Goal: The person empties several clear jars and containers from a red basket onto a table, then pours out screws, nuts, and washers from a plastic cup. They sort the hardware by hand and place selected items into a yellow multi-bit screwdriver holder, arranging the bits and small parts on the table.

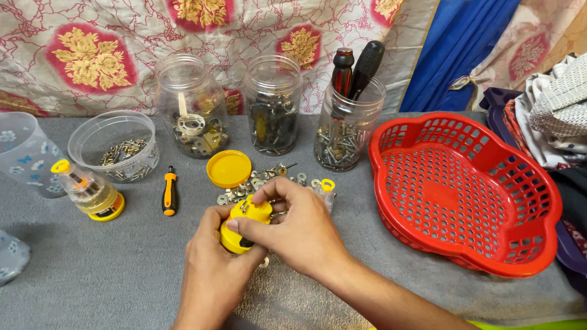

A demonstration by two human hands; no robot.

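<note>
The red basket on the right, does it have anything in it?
No, the red basket shows only its bare perforated bottom, with nothing lying inside.

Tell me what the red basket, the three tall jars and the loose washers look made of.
Red basket: moulded plastic by its look, glossy, with a uniform perforated grid. Three tall jars: clear, likely plastic, though glass cannot be ruled out; contents show through. Loose washers: metal, silvery with dull glints.

Basket (511, 172): red, perforated. Left of basket: yellow lid (229, 169); orange-black screwdriver (168, 192); yellow round case (241, 226). Table (97, 279): grey. Behind basket: blue cloth (475, 31); white drape (96, 41), red-gold floral medallions.
</note>
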